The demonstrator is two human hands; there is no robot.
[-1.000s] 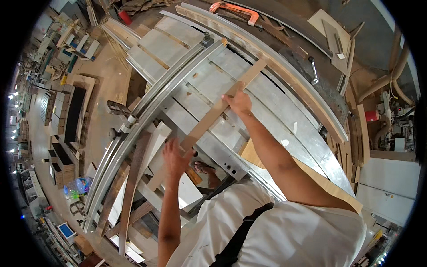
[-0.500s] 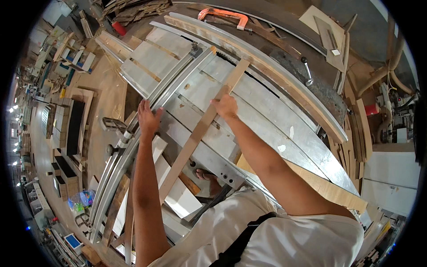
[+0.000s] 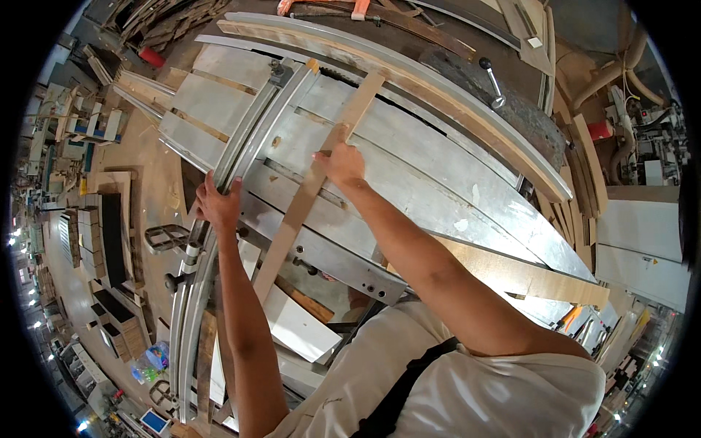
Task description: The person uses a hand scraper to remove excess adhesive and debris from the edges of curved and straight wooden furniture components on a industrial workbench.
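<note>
A long wooden strip [image 3: 292, 219] lies slantwise across the grey metal table [image 3: 416, 171] of a saw bench, its far end close to the wood-faced fence [image 3: 409, 80]. My right hand [image 3: 343, 160] is closed on the strip near its far half, with the index finger stretched along it and the thumb at its left edge. At the table's left side, my left hand [image 3: 219, 202] grips the long metal rail [image 3: 257, 139], thumb on the near side and fingers over the far side. The strip's near end passes over white board offcuts beside my left forearm.
A crank handle [image 3: 493, 84] stands beyond the fence, and an orange clamp [image 3: 358, 9] lies at the far edge. A pale wooden board [image 3: 526, 274] lies near my right elbow. White offcuts [image 3: 296, 325] sit below the table's near edge. A metal stirrup-shaped bracket [image 3: 166, 238] juts out left.
My left hand, with its fingers spread before, has closed over the rail. My right hand has slid slightly and straightened its index finger along the strip. The whole view has shifted.
</note>
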